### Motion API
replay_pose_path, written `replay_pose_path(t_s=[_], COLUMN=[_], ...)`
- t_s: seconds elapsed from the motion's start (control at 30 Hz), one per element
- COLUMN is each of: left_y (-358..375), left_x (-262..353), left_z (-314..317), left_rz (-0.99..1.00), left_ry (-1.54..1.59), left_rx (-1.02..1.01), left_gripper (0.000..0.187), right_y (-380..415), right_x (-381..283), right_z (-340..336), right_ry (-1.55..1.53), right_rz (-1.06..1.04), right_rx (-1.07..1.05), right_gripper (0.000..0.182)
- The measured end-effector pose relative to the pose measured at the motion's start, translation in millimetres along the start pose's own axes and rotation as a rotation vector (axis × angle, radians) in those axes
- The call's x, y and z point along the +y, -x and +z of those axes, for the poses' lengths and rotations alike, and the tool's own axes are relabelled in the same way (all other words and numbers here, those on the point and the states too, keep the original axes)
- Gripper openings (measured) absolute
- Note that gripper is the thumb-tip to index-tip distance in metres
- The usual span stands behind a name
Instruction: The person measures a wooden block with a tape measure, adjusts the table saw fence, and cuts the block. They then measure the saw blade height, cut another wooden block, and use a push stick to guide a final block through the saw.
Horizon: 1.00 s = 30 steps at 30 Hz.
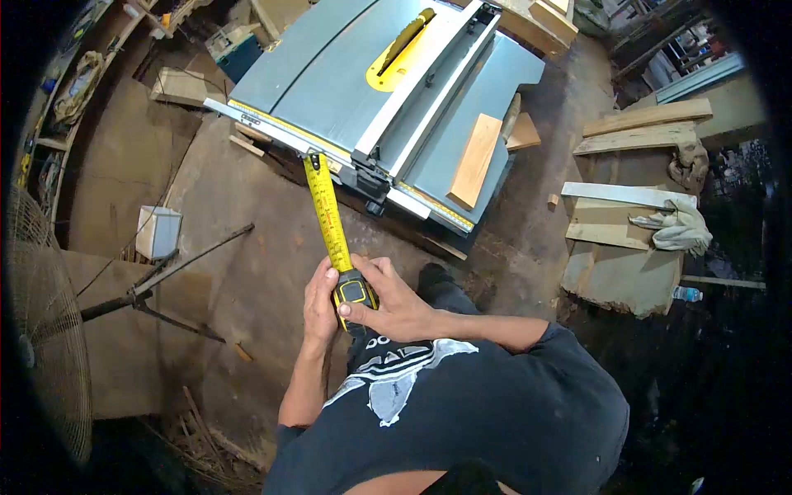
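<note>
A black and yellow tape measure (353, 293) is held in front of my body. Its yellow blade (327, 210) is drawn out, and the hooked end lies at the front rail (285, 132) of a grey table saw (322, 74). My right hand (392, 301) is wrapped round the case, thumb across its face. Against the left side of the case and the base of the blade, my left hand (320, 301) is closed with its fingers pressed on them. The saw blade (406, 40) stands up through a yellow insert, left of the long metal fence (421, 82).
A wood block (475, 161) rests on the saw's right side. Boards (635, 132) and a pale glove (683, 228) lie at the right, near a bottle (687, 294). At the left are a fan (49, 322), a black metal stand (140, 293) and a white box (158, 233).
</note>
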<state>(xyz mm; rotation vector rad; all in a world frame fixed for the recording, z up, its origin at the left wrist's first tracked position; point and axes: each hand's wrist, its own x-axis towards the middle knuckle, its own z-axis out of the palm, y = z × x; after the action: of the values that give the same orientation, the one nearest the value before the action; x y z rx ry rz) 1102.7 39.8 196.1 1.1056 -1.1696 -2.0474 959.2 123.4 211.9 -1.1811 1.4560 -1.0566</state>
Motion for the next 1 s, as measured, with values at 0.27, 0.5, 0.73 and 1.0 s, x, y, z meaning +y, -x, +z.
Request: replay_pose_path(t_s=[0.27,0.5,0.73,1.0], left_y=[-55.8,-168.5,-311.3,-485.4], left_x=[42.5,135.1,208.0,216.5], left_z=[-27.3,-53.1,-74.4,-40.3], left_rz=[-0.042,-0.117,-0.121,-0.158], left_ry=[-0.367,-0.717,-1.225,-1.472], left_rx=[-0.215,-0.402,-0.533,-1.099], left_gripper=[0.032,0.034,0.038,0.045], right_y=[-36.2,-73.2,-84.4,-119.2], right_x=[-12.5,7.8,82.8,58.0], right_z=[-23.4,-82.3,-139.6,-112.4], right_ry=[0.266,0.203,0.736,0.889], right_rz=[0.023,-0.186,0.415,0.557], right_rx=[0.008,0.55,1.048,1.334], right_gripper=[0.067,0.035,0.09,0.078])
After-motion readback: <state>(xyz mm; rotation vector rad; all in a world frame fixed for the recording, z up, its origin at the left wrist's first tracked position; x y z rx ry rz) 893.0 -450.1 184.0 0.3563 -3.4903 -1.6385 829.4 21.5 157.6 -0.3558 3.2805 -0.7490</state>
